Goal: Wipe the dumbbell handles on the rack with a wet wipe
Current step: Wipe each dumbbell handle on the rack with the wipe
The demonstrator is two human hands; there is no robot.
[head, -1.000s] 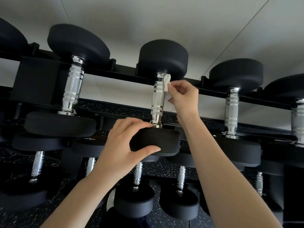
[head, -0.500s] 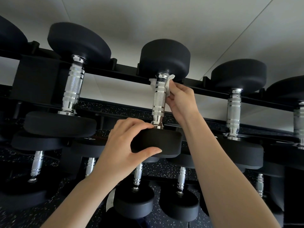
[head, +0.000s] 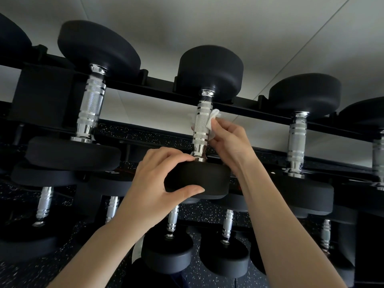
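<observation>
A black dumbbell with a knurled chrome handle point(head: 201, 125) lies across the top tier of the black rack point(head: 155, 91), in the middle of the view. A white wet wipe point(head: 212, 121) is wrapped behind the handle's middle, and both its ends show beside the chrome. My right hand point(head: 227, 142) holds the wipe against the handle from the right. My left hand point(head: 158, 188) grips the dumbbell's near black head point(head: 207, 179), fingers over its top and thumb under its edge.
More chrome-handled dumbbells sit on the same tier at the left point(head: 90, 104) and right point(head: 297, 142). Lower tiers hold several smaller dumbbells point(head: 172, 242). A white wall is behind the rack, and speckled black flooring point(head: 31, 273) lies below.
My right hand has slid the wipe down the handle, from the collar near the far head to the middle. My left hand has kept its grip on the near head.
</observation>
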